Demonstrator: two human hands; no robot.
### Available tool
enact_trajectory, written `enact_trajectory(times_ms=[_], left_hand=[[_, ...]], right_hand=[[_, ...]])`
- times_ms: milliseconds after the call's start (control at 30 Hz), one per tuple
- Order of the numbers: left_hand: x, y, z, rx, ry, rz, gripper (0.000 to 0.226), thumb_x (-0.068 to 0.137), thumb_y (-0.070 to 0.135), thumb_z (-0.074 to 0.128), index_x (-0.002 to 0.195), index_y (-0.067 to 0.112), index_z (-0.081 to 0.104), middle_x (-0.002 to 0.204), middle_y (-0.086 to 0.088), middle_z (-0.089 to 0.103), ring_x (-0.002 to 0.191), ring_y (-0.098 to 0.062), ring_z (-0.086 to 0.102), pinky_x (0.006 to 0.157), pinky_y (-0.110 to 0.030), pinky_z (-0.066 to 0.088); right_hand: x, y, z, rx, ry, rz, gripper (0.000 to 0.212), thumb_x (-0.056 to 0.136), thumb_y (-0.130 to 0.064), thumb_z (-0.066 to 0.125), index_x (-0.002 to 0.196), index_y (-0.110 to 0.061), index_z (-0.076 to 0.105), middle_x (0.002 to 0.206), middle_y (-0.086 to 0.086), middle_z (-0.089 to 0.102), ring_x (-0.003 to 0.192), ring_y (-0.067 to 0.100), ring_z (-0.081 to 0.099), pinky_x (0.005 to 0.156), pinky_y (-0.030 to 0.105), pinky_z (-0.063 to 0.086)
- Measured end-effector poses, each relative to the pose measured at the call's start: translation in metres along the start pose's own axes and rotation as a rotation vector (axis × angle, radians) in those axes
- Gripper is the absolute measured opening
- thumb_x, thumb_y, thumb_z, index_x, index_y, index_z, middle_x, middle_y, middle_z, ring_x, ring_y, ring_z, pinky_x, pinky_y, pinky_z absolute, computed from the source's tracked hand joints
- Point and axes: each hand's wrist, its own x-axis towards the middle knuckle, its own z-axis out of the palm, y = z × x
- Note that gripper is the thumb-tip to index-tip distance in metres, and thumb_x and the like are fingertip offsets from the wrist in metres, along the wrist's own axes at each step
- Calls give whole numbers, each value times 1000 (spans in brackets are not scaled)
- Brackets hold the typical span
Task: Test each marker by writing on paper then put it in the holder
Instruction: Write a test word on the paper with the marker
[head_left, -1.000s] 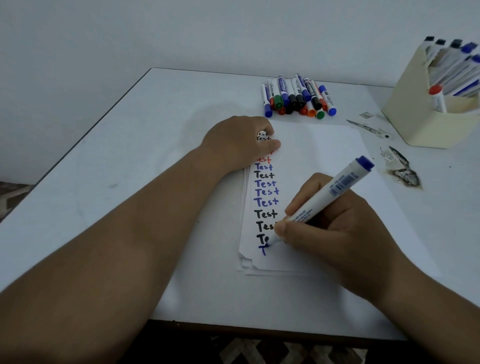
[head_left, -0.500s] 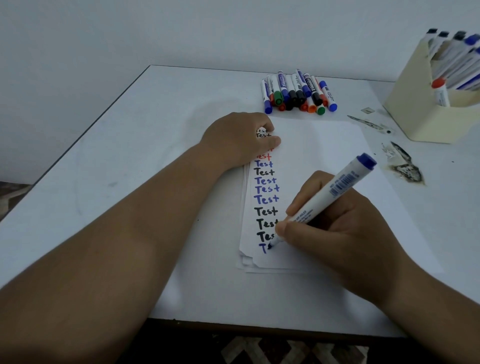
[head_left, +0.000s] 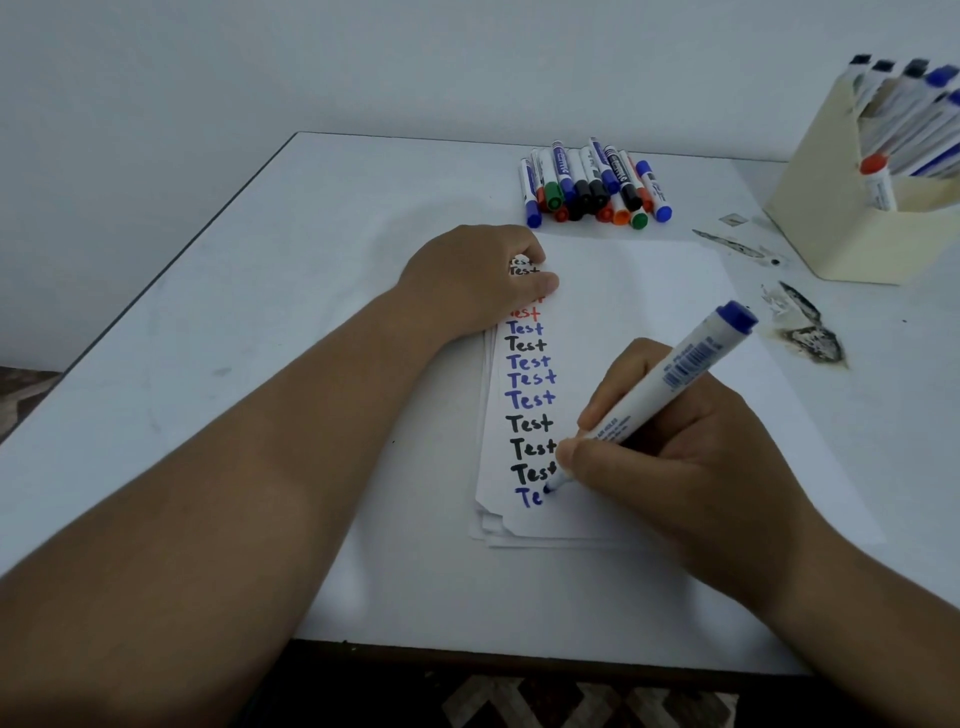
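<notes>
My right hand (head_left: 691, 457) grips a blue marker (head_left: 670, 382), its cap stuck on the upper end and its tip on the paper (head_left: 634, 312). A blue "Te" stands at the bottom of a column of "Test" words in black, blue and red. My left hand (head_left: 472, 280) presses flat on the top left of the paper stack and covers the first words. A pile of loose markers (head_left: 592, 184) lies beyond the paper. The cream holder (head_left: 831, 223) at the far right has several markers standing in it.
The white table (head_left: 311, 249) has dark scorch-like stains (head_left: 810, 332) between the paper and the holder. Its front edge runs close to my body, its left edge slants away, and a plain wall stands behind it.
The marker tip has moved right along the bottom line, and the blue "T" has grown into "Te". My left hand has stayed in place on the paper.
</notes>
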Motion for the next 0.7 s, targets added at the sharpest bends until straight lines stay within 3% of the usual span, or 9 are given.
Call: enact_trajectory(times_ms=[133,233,467,700], left_hand=[[0,0,0,-1,-4,-2,40,91,62,55,121,37,63,87,12,51,91,-11,52,75,-30,36],[0,0,0,2,-6,-4,40,91,63,55,121,37,62,90,12,52,92,-12,52,75,-30,36],[0,0,0,9,-2,-8,41,91,63,55,122,37,62,96,12,54,93,-12,51,78,-30,38],[-1,1,-2,17,-3,-11,42,91,63,55,124,37,61,97,13,53,93,-10,50,78,-30,37]], right_hand=[[0,0,-1,11,-16,6,25,76,-8,81,72,-12,57,67,8,59,57,15,55,54,17,46],[-1,-3,-1,12,-30,-4,25,74,-7,81,71,-15,58,67,9,59,59,21,56,55,17,47],[-1,-4,-1,6,43,19,21,74,3,77,69,-6,58,63,-1,61,56,7,57,53,12,45],[-1,0,-1,0,45,15,17,67,-13,73,71,-9,58,67,11,56,62,27,54,55,28,49]])
